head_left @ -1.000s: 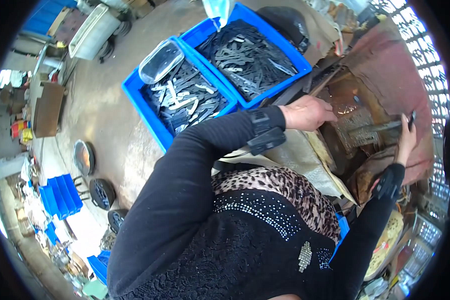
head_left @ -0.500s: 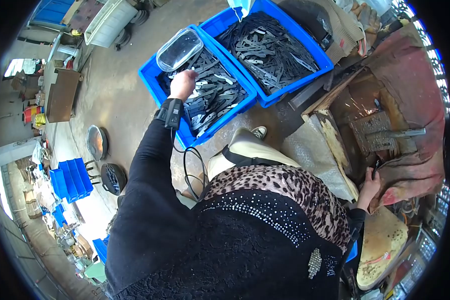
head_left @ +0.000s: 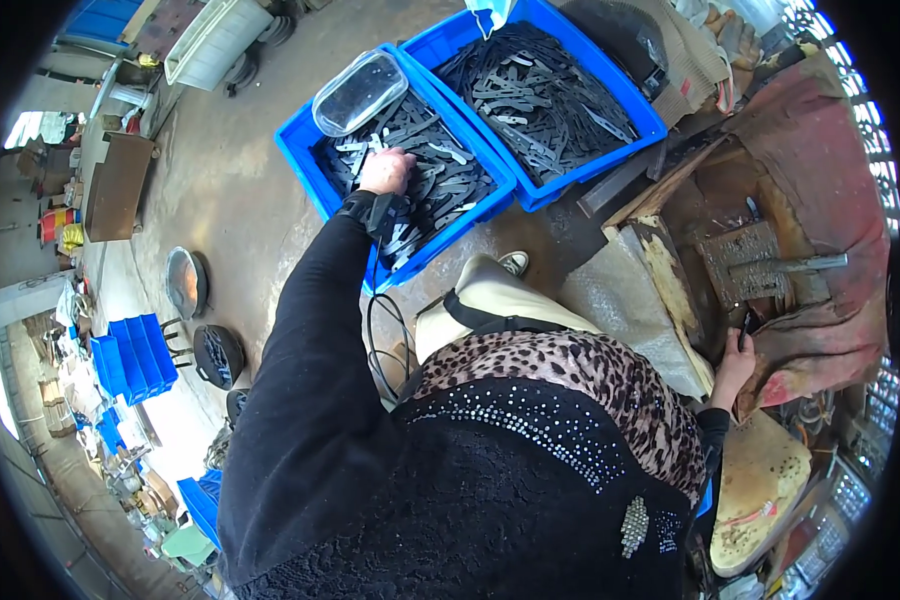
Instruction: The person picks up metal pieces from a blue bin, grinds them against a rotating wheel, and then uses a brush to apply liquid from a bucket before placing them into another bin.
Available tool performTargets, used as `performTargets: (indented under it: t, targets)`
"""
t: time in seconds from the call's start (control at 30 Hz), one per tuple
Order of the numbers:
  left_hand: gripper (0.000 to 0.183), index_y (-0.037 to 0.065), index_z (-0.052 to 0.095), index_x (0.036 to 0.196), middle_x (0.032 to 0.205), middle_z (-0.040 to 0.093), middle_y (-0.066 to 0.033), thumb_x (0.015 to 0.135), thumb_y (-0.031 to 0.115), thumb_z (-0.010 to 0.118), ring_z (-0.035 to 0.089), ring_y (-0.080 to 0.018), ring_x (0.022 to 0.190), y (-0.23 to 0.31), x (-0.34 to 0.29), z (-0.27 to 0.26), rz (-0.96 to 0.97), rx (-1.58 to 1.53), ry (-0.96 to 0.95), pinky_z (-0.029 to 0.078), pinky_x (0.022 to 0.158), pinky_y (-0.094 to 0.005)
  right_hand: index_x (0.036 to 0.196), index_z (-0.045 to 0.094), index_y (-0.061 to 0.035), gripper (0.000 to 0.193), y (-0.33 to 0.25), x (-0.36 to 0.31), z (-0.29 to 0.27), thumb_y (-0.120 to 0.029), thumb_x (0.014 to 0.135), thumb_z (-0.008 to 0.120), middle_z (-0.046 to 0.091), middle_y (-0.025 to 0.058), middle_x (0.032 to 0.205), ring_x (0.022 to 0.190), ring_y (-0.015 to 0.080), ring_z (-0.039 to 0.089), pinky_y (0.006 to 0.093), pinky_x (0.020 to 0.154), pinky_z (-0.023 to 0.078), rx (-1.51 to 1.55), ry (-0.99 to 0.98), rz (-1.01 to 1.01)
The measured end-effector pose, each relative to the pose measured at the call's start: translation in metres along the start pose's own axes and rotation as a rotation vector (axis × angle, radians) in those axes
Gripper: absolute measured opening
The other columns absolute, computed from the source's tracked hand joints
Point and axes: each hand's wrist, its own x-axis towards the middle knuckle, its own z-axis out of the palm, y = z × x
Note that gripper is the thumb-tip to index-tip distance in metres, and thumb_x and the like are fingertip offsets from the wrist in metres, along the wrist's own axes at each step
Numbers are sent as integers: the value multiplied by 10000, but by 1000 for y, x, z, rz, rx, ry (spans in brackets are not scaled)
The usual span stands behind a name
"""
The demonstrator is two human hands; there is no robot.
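My left hand [head_left: 387, 171] is over the left blue crate [head_left: 440, 262], its bent fingers down at a pile of flat dark metal strips [head_left: 440, 150]. Its fingertips are hard to see, so what they hold, if anything, is hidden. Low on the right, my right hand [head_left: 736, 362] is closed around a thin dark metal strip [head_left: 746, 326] that points up and away. Just beyond it is a worn metal block [head_left: 745, 255] with a bar [head_left: 805, 265] across it, inside a rusty, cloth-draped housing [head_left: 820, 150].
A clear plastic tub [head_left: 362, 92] rests on the left crate's far end. A second blue crate [head_left: 653, 125] of similar strips adjoins it. Wooden boards [head_left: 670, 290] edge the housing. Pans [head_left: 185, 282] and stacked blue bins [head_left: 135, 358] stand to my left.
My left hand has moved down and slightly right, from beside the tub to the strips. My right hand has shifted slightly, and its strip shows more clearly. The sparks in the housing are gone.
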Motion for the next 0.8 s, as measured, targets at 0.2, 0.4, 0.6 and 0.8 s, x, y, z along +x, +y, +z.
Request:
performTargets:
  t: [0.2,0.4,0.6,0.8]
  targets:
    - [246,198,675,1017,1012,620,-58,782,130,648,577,-317,1074,5,-4,-3,-155,-100,-25,477,826,-470,949,647,13,189,-1,1,2,-176,939,642,627,17,777,722,86,507,250,686,439,10,13,-30]
    - [276,226,642,1016,1093,593,-28,756,153,696,560,-315,1095,-2,10,-4,-152,-49,-185,462,865,-495,943,643,13,191,-9,-1,2,-178,939,643,626,14,776,725,83,507,251,692,439,3,15,-21]
    - [233,230,625,953,1012,607,-28,747,160,707,569,-286,1063,3,10,-11,-168,3,-172,439,884,-489,926,639,11,196,-9,-1,2,-185,939,645,612,8,766,717,81,495,251,680,433,36,11,-16]
    - [266,219,662,951,885,655,-18,707,129,718,608,-260,1000,-4,9,-20,-81,-57,-223,450,860,-489,923,639,5,194,-6,-2,3,-188,941,644,601,0,755,705,75,483,248,662,426,7,26,-15]
